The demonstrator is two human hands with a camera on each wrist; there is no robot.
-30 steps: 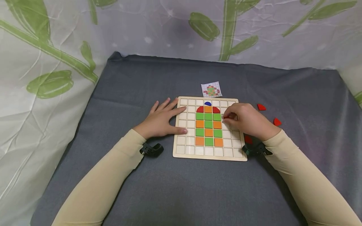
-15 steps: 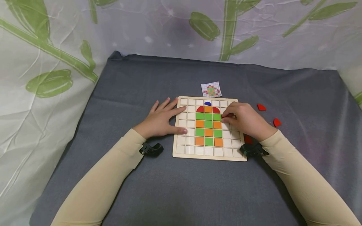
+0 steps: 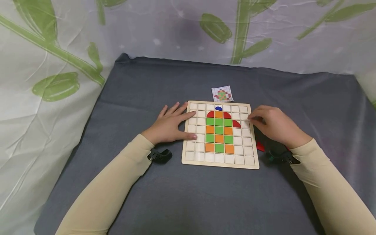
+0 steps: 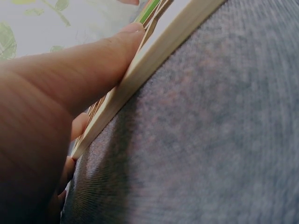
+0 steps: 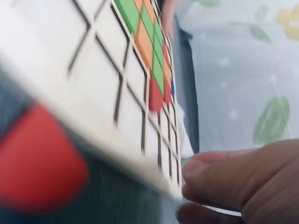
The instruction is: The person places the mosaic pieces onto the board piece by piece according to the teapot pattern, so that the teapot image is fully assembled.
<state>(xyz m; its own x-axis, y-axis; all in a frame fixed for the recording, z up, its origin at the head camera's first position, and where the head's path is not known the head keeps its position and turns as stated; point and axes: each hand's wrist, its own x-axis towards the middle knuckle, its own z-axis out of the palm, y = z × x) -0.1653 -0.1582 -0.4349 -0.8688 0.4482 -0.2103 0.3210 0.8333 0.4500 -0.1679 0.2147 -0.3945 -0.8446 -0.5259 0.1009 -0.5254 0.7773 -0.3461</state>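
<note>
A wooden grid board (image 3: 185,156) lies on the cloth, with orange and green squares set in its middle columns. Red quarter-round pieces flank the top orange square, under a blue half-round (image 3: 218,108). Another red quarter-round tile (image 3: 236,124) sits in the cell right of the top green row. My left hand (image 3: 168,125) rests spread on the board's left edge, thumb and index finger lying over the cells. Beside the right edge hovers my right hand (image 3: 277,125), fingers loosely bent, thumb near the index finger, nothing visible between them.
A small printed pattern card (image 3: 222,94) lies behind the board. A loose red piece (image 3: 260,146) is at the board's right side, also large in the right wrist view. My right hand and wrist cover the cloth where other red pieces lay.
My right hand has let go of the red quarter-round tile, now in a cell beside the green row, and moved right off the board. The left hand stays put.
</note>
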